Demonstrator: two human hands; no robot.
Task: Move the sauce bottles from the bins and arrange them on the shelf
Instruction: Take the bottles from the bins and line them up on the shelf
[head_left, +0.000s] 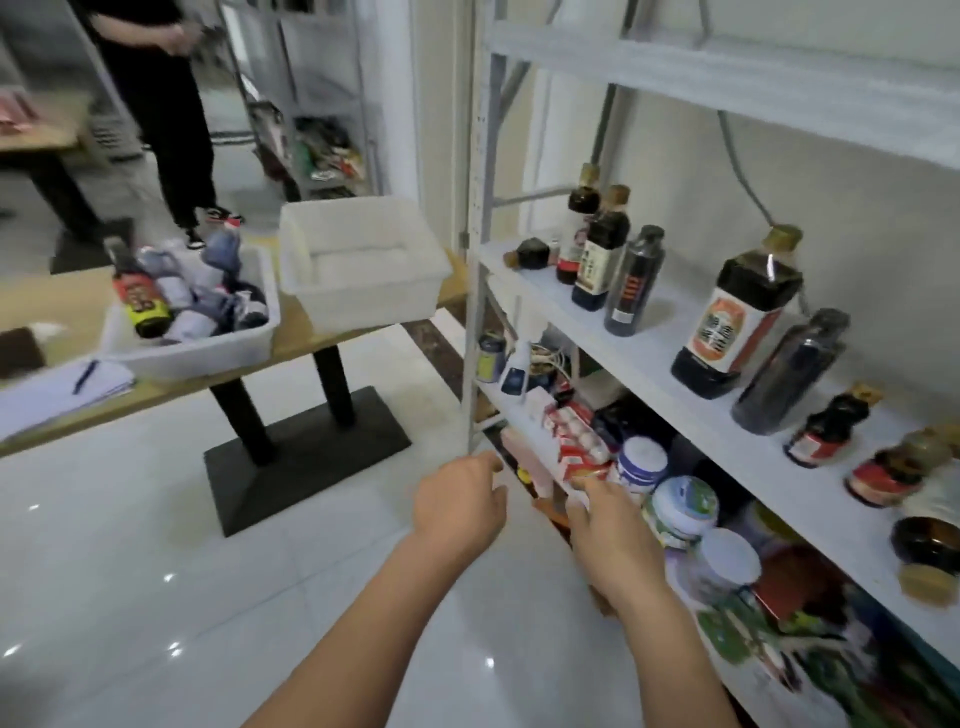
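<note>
Sauce bottles mostly upright in a row along the white shelf, near-empty white bin and a second bin on the table, the latter with one red-labelled bottle among cloth items. Left hand and right hand low by the lower shelf, both loosely spread, holding nothing, probably between trips. One bottle left to fetch, by the look of it.

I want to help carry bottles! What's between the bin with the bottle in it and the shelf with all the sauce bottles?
In the head view, an empty white bin sits on the table between the full bin and the shelf.
</note>
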